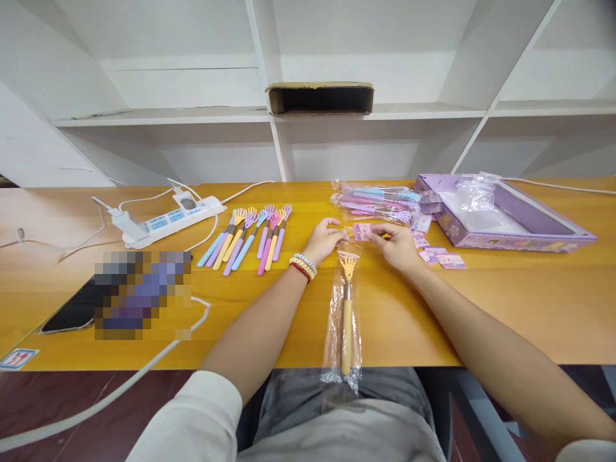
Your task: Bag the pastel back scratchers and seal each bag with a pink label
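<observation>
A yellow back scratcher (pixel 347 321) with a hand-shaped head lies inside a clear plastic bag (pixel 333 333) in front of me, its lower end reaching past the table's front edge. My left hand (pixel 327 241) pinches the far end of that bag. Between the thumb and fingers of my right hand (pixel 395 246) is a small pink printed card (pixel 362 231), held just beyond the scratcher's head. More pink cards (pixel 451 260) lie to the right of my right hand. Left of my hands, several unbagged back scratchers (pixel 250 239) in yellow, purple, blue and pink rest side by side.
Several bagged back scratchers (pixel 380 199) are piled behind my right hand. A purple open box (pixel 520 239) with clear plastic inside stands at the right. A white power strip (pixel 173 221), cables and a black phone (pixel 72 305) occupy the left. White shelving (pixel 418 115) holds a cardboard box (pixel 320 99).
</observation>
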Tool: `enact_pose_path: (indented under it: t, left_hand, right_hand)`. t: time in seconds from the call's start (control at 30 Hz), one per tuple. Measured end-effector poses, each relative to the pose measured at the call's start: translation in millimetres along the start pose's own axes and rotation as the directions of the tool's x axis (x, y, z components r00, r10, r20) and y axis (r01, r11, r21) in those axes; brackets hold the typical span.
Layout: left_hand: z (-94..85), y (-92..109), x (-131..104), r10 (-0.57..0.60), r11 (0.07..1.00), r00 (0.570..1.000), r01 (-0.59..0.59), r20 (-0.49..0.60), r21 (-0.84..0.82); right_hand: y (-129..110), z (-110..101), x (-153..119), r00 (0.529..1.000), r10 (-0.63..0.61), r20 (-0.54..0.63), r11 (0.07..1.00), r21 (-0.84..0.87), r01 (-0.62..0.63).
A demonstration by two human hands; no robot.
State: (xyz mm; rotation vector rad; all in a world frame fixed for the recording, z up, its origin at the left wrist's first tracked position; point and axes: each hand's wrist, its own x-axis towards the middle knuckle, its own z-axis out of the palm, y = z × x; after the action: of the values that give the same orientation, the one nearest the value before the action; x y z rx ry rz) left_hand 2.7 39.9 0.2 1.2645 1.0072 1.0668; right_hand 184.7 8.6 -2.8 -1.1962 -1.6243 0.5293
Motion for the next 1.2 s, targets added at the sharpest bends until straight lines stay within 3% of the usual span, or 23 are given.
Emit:
enact_pose_path:
  t: [0.23,0.5,0.67,1.0,1.2]
  left_hand:
    - [3.4,-1.1,-0.9,-0.008,0.995,1.000,0.009,0.009,-0.099]
    - [8.3,-0.5,-5.7,-0.017,0.966,0.994,0.045,0.112,-0.254]
    - [9.5,-0.2,-6.5,-0.020,0.957,0.992,0.055,0.122,-0.286]
    - [9.8,-0.7,-4.9,-0.017,0.953,0.995,0.046,0.097,-0.299]
    - [10.3,-0.4,-4.5,-0.016,0.962,0.995,0.041,0.094,-0.270]
  right_hand:
    - [2.3,-5.2,4.9,0.999,-0.009,0.037,0.999,0.037,0.007]
    - [5.9,-4.5,5.6,0.999,0.012,0.047,0.996,0.084,-0.016]
    - [8.8,-4.5,5.5,0.999,0.007,0.037,0.996,0.086,-0.010]
    - [2.9,-5.2,-0.1,0.966,-0.242,0.087,0.957,-0.145,0.252]
    - [1.2,-3.6,-1.9,0.940,-0.320,0.119,0.913,-0.225,0.339]
